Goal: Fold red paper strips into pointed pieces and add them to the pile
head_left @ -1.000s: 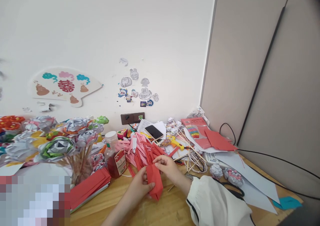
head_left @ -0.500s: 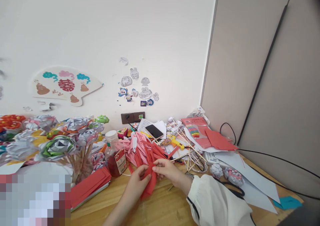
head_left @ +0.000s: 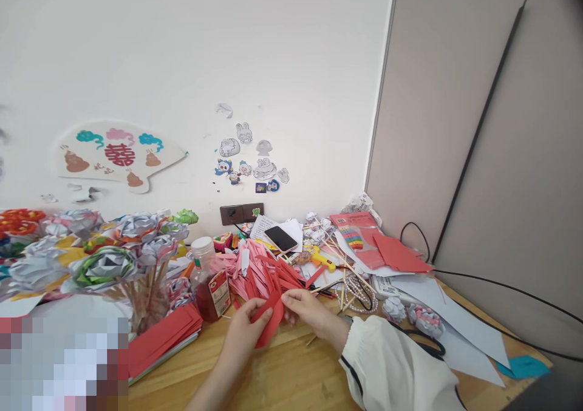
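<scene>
A strip of red paper (head_left: 272, 326) is held above the wooden table, between my two hands. My left hand (head_left: 249, 326) pinches it from the left, thumb on top. On the other side my right hand (head_left: 308, 311) has thumb and fingertips closed at the paper's right edge. The strip looks bent or folded, though its far side is hidden behind the fingers. Just beyond the hands lies a heap of pink and red paper strips (head_left: 248, 277). A jar with a white lid (head_left: 204, 283) stands left of the heap.
Paper flowers on sticks (head_left: 104, 265) crowd the left side. A stack of red paper (head_left: 166, 341) lies near my left forearm. Behind are a phone (head_left: 281, 239) and a yellow glue gun (head_left: 321, 258). Black-handled scissors (head_left: 426, 344) and white sheets (head_left: 473, 326) lie right.
My hands have drawn slightly apart, the left shifting a little left. The red paper has turned and more of its surface shows between them.
</scene>
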`<state>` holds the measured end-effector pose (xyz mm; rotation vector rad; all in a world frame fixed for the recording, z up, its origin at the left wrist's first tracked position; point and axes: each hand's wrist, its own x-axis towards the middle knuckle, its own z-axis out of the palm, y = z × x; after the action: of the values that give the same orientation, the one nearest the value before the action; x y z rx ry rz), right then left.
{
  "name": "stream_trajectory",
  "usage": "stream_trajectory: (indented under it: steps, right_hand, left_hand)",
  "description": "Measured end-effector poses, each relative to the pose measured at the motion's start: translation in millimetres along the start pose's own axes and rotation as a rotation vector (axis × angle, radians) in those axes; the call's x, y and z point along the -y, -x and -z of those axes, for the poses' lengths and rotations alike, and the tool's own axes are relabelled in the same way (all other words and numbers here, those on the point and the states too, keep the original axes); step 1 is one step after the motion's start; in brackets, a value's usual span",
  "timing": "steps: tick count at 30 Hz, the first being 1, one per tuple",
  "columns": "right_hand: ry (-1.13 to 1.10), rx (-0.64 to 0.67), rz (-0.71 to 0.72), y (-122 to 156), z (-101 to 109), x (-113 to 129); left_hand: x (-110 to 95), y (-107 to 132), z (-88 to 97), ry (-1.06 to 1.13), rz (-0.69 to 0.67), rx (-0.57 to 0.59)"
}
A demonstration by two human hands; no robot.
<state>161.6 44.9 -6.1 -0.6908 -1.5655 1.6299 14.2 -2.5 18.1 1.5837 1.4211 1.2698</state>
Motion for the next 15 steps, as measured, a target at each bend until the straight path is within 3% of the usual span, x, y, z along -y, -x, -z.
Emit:
stream_trajectory:
  steps: [5, 15]
  right_hand:
    - [0.023, 0.024, -0.033, 0.6, -2.5, -1.2]
    - [0.192, 0.037, 0.066, -3.4, 1.8, -6.4]
  left_hand:
    - [-4.1, 1.7, -2.1, 0.002, 0.023, 0.03]
    - [1.2, 0.3, -1.3, -0.014, 0.046, 0.052]
